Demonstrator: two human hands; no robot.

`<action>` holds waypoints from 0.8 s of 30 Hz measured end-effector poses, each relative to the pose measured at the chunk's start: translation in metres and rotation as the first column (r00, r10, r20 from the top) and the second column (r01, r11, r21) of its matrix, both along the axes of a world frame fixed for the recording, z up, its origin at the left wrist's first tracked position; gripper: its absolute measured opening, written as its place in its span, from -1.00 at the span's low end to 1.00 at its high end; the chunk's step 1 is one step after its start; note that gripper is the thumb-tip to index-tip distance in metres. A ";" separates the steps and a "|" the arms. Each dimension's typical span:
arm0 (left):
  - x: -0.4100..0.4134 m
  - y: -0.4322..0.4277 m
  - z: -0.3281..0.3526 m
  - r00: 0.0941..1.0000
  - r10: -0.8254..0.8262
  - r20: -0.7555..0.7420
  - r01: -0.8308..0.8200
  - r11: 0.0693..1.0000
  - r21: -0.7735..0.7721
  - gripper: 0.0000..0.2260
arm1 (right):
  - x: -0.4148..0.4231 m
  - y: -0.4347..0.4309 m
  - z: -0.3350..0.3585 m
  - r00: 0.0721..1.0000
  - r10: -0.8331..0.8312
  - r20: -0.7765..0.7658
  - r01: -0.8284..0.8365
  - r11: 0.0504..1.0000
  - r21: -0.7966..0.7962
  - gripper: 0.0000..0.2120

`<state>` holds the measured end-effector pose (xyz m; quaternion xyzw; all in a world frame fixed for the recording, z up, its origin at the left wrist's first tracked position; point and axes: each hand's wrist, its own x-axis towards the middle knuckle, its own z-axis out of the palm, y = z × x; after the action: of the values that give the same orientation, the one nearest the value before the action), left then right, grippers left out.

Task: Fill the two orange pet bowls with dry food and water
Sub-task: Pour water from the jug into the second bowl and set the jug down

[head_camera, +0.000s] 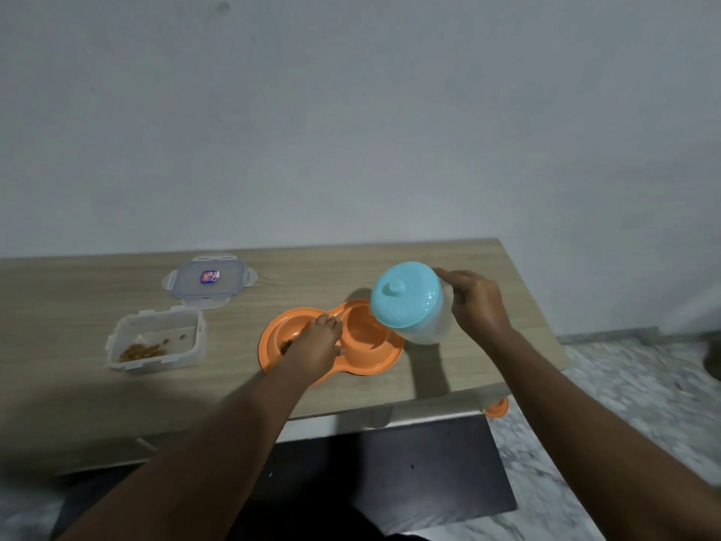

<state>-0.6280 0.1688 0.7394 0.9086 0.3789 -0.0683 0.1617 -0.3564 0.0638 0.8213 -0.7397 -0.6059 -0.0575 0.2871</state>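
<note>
A person's left hand [314, 347] rests loose-fingered on the two-bowl orange pet dish [372, 367], apparently steadying it, with kibble [286, 346] just under its fingers. The right hand [478, 302] grips one blue-lidded water jug [407, 298], tipped toward the bowl beside the left hand. Left of that hand sit one food container [156, 341] and one lid [208, 283].

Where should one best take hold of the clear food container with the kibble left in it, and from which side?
Probably by the right wall of the clear food container, pinched over the open rim from above. It stands upright with its lid off, and the kibble lies toward the left, so fingers there touch no food. Keep it level.
</note>
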 end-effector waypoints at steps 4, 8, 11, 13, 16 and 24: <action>-0.001 -0.001 -0.001 1.000 0.001 0.010 -0.001 1.000 0.003 -0.45 | 0.001 0.003 0.002 0.999 0.018 0.039 -0.018 1.000 -0.009 -0.54; 0.000 -0.002 -0.001 1.000 0.000 -0.010 0.000 1.000 0.007 -0.43 | 0.000 0.006 0.003 0.999 0.028 0.036 -0.026 0.998 -0.053 -0.53; 0.000 -0.001 0.000 1.000 0.007 -0.016 -0.007 1.000 -0.001 -0.43 | -0.003 0.006 0.005 0.997 0.047 0.059 -0.043 0.997 -0.067 -0.56; 0.000 -0.001 -0.001 1.000 0.015 -0.020 -0.015 1.000 -0.006 -0.42 | -0.004 0.007 0.007 0.995 0.055 0.079 -0.049 0.996 -0.080 -0.56; 0.000 -0.003 -0.001 0.999 0.038 -0.003 -0.038 0.999 -0.012 -0.42 | -0.008 0.009 0.009 0.991 0.064 0.119 -0.052 0.993 -0.107 -0.56; 0.001 0.001 -0.001 0.998 0.055 0.002 -0.055 0.997 -0.047 -0.42 | -0.010 0.014 0.012 0.988 0.057 0.146 -0.040 0.992 -0.118 -0.56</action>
<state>-0.6270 0.1694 0.7386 0.8940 0.4018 -0.0712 0.1852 -0.3666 0.0776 0.8331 -0.7335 -0.6458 -0.0706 0.1995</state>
